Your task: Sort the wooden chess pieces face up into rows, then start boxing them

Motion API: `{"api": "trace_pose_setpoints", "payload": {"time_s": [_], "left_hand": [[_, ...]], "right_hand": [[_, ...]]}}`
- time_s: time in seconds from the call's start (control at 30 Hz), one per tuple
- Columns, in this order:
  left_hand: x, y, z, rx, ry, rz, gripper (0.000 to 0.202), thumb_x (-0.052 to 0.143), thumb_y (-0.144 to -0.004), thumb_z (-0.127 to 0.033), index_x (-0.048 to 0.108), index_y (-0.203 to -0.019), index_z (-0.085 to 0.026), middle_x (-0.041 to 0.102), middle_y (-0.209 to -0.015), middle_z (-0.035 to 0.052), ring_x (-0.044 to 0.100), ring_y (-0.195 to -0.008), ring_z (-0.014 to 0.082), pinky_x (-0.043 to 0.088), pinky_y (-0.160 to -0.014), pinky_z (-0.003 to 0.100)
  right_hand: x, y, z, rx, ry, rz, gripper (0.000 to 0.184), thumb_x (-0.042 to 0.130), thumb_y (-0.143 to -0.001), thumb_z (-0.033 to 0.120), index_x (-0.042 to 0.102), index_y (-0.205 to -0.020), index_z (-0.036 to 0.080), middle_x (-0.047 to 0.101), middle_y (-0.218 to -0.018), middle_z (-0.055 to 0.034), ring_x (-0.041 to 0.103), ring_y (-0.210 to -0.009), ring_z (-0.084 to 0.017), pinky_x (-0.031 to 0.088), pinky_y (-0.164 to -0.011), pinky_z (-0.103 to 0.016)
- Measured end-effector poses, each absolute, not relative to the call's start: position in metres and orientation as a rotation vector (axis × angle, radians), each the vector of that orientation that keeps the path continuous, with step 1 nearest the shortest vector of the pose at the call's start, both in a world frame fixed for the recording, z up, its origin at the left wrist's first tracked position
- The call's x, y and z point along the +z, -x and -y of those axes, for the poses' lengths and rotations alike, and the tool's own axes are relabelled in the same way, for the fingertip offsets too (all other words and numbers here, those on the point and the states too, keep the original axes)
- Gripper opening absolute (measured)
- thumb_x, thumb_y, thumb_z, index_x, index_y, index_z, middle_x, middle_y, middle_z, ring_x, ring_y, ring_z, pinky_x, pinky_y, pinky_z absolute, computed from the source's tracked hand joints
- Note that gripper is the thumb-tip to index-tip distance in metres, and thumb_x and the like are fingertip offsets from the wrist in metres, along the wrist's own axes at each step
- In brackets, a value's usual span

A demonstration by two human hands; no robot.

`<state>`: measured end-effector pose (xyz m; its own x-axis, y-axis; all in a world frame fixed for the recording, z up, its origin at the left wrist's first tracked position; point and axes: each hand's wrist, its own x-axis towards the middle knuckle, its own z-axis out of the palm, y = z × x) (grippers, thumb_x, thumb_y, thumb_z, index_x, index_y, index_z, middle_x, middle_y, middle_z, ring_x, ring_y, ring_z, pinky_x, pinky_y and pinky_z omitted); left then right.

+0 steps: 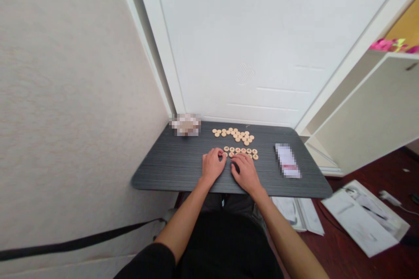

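Wall [75, 96], pale and textured, bounds the workspace to the left of all fingers. Next in order, a pixelated object [186, 125] sits at the far left corner of the dark table [170, 165], beyond the left-hand fingers and to their left. The left hand [214, 165] has its fingers bent; thumb and index finger are set at the edge of one pale round disc [224, 154], at the left end of the nearer row. From where I stand, I cannot tell whether they pinch the disc or only touch it. Well beyond the fingertips of both hands lies a loose group of plain-looking discs [235, 135]. Between that group and the fingertips runs the farther row [237, 150], six discs marked in red or dark characters. The right hand [245, 172] extends over the nearer row, fingers curved above its discs and partly hiding them, thumb spread apart from the index finger. The row's end disc [255, 157] shows just right of these fingers. A pixelated flat item [288, 161], mostly white, lies well apart to their right. Farther right, below table height, an opened white box [360, 226] rests on the dark red floor [402, 174].
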<state>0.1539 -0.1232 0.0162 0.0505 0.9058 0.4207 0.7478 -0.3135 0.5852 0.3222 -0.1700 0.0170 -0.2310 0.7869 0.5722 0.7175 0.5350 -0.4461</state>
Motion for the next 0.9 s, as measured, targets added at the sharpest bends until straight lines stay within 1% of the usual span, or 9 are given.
{"api": "trace_pose_setpoints", "payload": {"time_s": [0.1,0.23,0.33,0.5,0.9], "left_hand": [[0.0161,-0.1538,0.1232,1.109,-2.119,-1.693,0.01,0.06,-0.093,-0.031,0.064,-0.092,-0.022,0.071,-0.092,0.0042,0.065,-0.089,0.0221,0.042,-0.081,0.034],[0.0174,-0.153,0.1264,1.104,-2.136,-1.671,0.012,0.058,-0.094,-0.033,0.065,-0.094,-0.023,0.071,-0.094,0.0049,0.064,-0.09,0.0225,0.041,-0.083,0.035],[0.0192,-0.1519,0.1295,1.046,-2.172,-1.678,0.014,0.058,-0.095,-0.033,0.066,-0.098,-0.023,0.071,-0.099,0.0053,0.064,-0.093,0.0225,0.041,-0.085,0.035],[0.0209,-0.1507,0.1319,0.981,-2.235,-1.689,0.013,0.057,-0.094,-0.028,0.066,-0.104,-0.024,0.07,-0.106,0.0043,0.063,-0.101,0.0217,0.042,-0.087,0.034],[0.0199,-0.151,0.1323,0.988,-2.258,-1.692,0.013,0.057,-0.094,-0.028,0.066,-0.103,-0.024,0.069,-0.106,0.0047,0.063,-0.102,0.0225,0.042,-0.086,0.036]], "right_hand": [[0.0163,-0.3222,0.1696,0.114,1.229,2.009,0.023,0.056,-0.089,0.014,0.066,-0.107,0.025,0.066,-0.127,-0.0081,0.047,-0.131,-0.031,0.035,-0.111,-0.055],[0.0153,-0.3219,0.1694,0.102,1.258,2.036,0.021,0.057,-0.088,0.014,0.064,-0.105,0.025,0.065,-0.13,-0.0083,0.042,-0.137,-0.031,0.032,-0.112,-0.056],[0.0156,-0.3213,0.1701,0.078,1.296,2.058,0.02,0.056,-0.089,0.015,0.064,-0.106,0.024,0.065,-0.129,-0.0086,0.043,-0.136,-0.031,0.033,-0.111,-0.054],[0.0165,-0.3206,0.1712,0.054,1.348,2.075,0.016,0.055,-0.091,0.018,0.063,-0.104,0.023,0.065,-0.13,-0.0075,0.044,-0.134,-0.029,0.032,-0.111,-0.051],[0.0152,-0.3206,0.1699,0.065,1.351,2.083,0.016,0.055,-0.091,0.019,0.064,-0.103,0.023,0.066,-0.131,-0.0064,0.046,-0.132,-0.029,0.033,-0.11,-0.05]]}}
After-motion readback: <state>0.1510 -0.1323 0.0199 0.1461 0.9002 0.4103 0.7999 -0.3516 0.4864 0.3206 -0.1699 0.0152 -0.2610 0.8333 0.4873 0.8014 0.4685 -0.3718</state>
